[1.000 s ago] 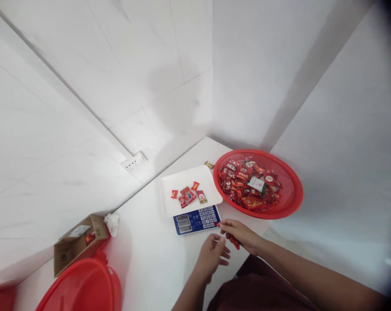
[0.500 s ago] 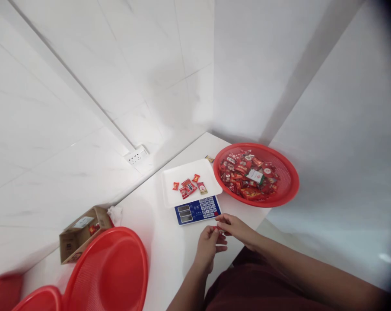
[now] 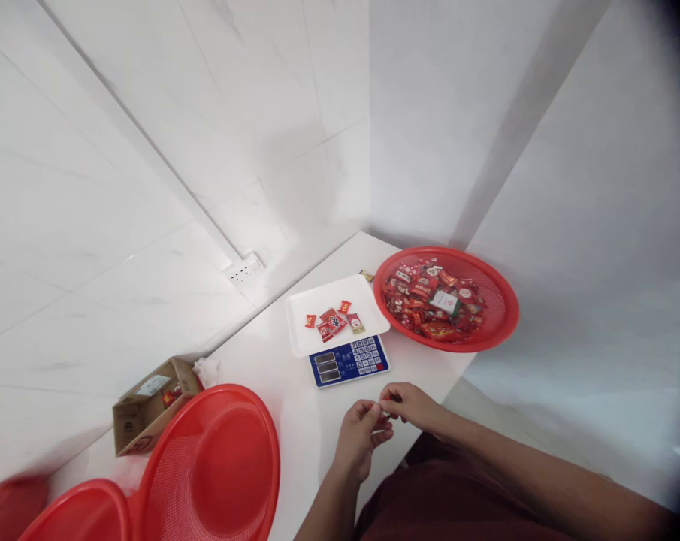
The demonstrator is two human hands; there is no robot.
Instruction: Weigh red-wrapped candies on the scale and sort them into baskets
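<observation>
My left hand (image 3: 363, 434) and my right hand (image 3: 408, 406) meet over the table's near edge, fingertips closed on one small red-wrapped candy (image 3: 385, 412). Fingers cover most of it. Just beyond them sits a digital scale (image 3: 351, 361) with a blue keypad panel. Its white tray (image 3: 303, 342) bears several small red packets, among them a larger dark-lettered packet (image 3: 335, 322) and a red and gold one (image 3: 355, 323). To the right, a red plastic basket (image 3: 500, 330) holds many red wrapped candies with a white and green packet (image 3: 445, 302) on top.
At the left stand a red basket (image 3: 266, 451), part of a second red basket (image 3: 92, 492) and an open cardboard box (image 3: 134, 424) with red packets inside. A socket strip (image 3: 245, 270) is on the wall behind the white table (image 3: 294, 421).
My hands have drawn slightly nearer to me, and the candy is now more covered by my fingers. The view has shifted a little, so the left-hand things appear further right.
</observation>
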